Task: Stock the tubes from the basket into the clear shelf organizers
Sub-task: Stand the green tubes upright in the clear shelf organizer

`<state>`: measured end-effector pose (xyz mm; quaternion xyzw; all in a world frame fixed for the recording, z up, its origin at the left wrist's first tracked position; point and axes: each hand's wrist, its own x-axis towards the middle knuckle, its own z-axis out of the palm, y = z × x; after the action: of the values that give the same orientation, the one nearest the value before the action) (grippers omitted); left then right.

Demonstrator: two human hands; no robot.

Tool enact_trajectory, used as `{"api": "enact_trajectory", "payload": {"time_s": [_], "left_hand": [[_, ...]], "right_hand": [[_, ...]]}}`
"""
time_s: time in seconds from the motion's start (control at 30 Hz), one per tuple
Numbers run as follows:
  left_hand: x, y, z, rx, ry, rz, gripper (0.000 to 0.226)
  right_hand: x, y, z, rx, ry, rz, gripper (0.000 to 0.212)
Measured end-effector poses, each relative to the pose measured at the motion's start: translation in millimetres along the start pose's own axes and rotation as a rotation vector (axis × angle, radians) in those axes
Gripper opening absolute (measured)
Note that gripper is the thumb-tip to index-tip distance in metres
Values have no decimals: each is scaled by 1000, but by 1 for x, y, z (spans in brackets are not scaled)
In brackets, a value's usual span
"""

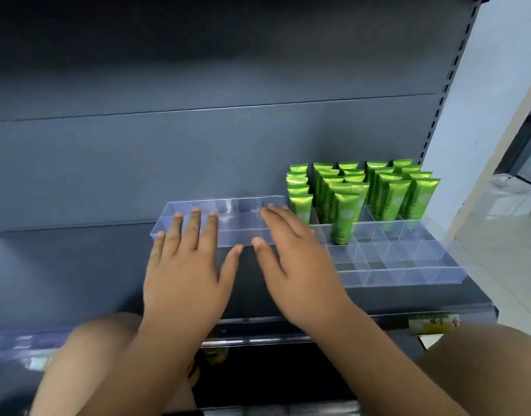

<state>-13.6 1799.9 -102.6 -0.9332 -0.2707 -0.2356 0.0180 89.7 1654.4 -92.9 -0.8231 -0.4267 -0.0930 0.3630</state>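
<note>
1. Head view, hands: left hand (183, 265) and right hand (297, 259) lie palm down, fingers straight and spread, gripping nothing. They rest over the front of the empty organizer (243, 210), likely to slide it square against its neighbour on the dark shelf (78, 265).
2. Head view, stock: green tubes (393, 193) stand upright in the rear compartments of the right organizer (408, 265); its front rows are vacant. The nearest tubes are just beside the right fingertips (273, 210); whether they touch cannot be told.
3. Basket: not in view.
</note>
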Motion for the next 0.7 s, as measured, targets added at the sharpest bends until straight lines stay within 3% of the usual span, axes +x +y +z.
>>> {"api": "enact_trajectory", "payload": {"time_s": [0.13, 0.4, 0.53, 0.7], "left_hand": [[-45, -67, -37, 64, 82, -211, 74], [-189, -217, -80, 222, 83, -733, 78], [-268, -267, -77, 273, -9, -969, 76], [-334, -297, -30, 171, -160, -1146, 72]], "right_hand": [[5, -76, 40, 55, -80, -175, 53], [-29, -248, 185, 260, -262, -458, 56], [-67, -298, 262, 96, -528, -615, 57], [-102, -304, 329, -71, -798, -698, 61]]}}
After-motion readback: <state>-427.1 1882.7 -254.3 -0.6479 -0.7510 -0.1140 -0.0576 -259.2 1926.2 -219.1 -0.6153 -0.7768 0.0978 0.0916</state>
